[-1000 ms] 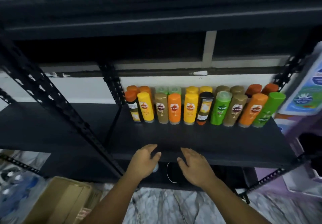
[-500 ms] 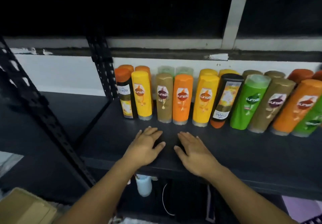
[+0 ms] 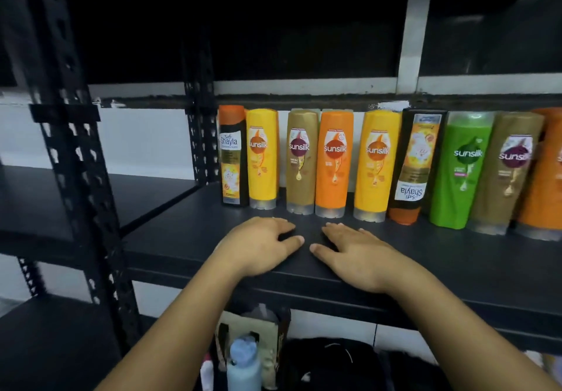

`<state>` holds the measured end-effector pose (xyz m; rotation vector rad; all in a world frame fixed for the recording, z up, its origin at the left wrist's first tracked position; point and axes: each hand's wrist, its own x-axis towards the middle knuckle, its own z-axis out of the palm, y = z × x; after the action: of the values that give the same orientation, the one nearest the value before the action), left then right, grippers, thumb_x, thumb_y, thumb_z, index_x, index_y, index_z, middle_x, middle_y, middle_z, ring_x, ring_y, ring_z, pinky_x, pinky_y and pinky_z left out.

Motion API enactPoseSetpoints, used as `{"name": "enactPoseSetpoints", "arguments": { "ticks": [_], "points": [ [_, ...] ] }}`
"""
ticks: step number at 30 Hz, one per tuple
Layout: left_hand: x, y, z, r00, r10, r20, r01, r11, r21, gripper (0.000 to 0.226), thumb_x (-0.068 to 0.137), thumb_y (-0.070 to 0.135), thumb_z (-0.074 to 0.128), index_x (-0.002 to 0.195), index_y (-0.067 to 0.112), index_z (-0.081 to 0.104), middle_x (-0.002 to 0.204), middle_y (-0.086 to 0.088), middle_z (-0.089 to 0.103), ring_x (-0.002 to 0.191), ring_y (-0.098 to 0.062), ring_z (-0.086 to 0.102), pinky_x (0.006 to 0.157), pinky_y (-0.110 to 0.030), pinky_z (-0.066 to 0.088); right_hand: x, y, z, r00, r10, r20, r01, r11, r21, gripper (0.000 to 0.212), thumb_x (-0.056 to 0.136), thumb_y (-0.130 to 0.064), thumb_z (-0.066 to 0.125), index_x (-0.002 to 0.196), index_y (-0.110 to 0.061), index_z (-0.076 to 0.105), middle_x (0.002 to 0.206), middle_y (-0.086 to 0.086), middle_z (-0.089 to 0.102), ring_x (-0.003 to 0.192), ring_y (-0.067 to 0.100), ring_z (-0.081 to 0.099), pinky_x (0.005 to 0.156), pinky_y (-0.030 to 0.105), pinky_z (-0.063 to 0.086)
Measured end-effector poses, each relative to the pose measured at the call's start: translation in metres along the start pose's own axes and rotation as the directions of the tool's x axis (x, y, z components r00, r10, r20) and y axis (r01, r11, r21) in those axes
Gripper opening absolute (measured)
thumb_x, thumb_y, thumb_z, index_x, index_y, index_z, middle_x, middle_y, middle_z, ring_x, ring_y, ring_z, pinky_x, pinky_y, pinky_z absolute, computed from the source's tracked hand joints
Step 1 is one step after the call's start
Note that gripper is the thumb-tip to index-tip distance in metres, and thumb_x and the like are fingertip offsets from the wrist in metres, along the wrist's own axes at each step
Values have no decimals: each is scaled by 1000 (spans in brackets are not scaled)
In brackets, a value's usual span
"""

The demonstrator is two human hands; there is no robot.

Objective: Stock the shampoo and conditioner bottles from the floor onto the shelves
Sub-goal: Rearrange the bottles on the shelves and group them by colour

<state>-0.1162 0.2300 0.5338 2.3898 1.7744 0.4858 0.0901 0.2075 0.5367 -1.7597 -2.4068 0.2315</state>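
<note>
Both your hands lie flat and empty on the shelf (image 3: 456,256), the left hand (image 3: 258,246) and right hand (image 3: 360,256) side by side, fingers spread, thumbs almost meeting, fingertips just short of the bottle row.

Beyond them, the bottles stand along the back of the board, packed shoulder to shoulder: a black-and-orange Shayla bottle (image 3: 232,156) at the left end, then a yellow bottle (image 3: 263,157), a gold bottle (image 3: 302,161), an orange bottle (image 3: 334,162), another yellow one, a second Shayla (image 3: 418,165) set cap-down and leaning, a green bottle (image 3: 463,168), and more running out of view at right. Caps of a second rank show faintly behind some of them.

Judging from this, the stocking looks well advanced: one full row is in place and neither hand carries anything. The front of the board remains bare, with room for another rank. The floor is out of sight, so you cannot tell whether bottles remain there. The upturned Shayla may want righting. A pale blue bottle (image 3: 243,363) sits among clutter on the level below.
</note>
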Motion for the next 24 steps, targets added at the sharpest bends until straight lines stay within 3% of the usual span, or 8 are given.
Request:
{"name": "enactPoseSetpoints", "arguments": {
  "ticks": [8, 24],
  "points": [
    [-8, 4, -6, 998, -23, -66, 20, 999, -49, 46, 97, 57, 53, 136, 34, 65, 139, 7, 64, 124, -17, 58, 104, -38, 50, -7, -5, -3, 999, -35, -41, 36, 999, 23, 63, 102, -63, 31, 157, -34, 31, 167, -11, 20, 154, 11, 15, 126, 42, 13],
    [-11, 2, -4, 992, 0, -123, -8, 998, -67, 34, 96, 51, 51, 113, 34, 75, 108, 9, 72, 95, -13, 64, 87, -42, 58, -8, -5, -4, 998, -26, -64, 28, 999, 30, 60, 99, -64, 37, 154, -39, 36, 162, -14, 32, 148, 10, 29, 119, 34, 25]
  ]
}}
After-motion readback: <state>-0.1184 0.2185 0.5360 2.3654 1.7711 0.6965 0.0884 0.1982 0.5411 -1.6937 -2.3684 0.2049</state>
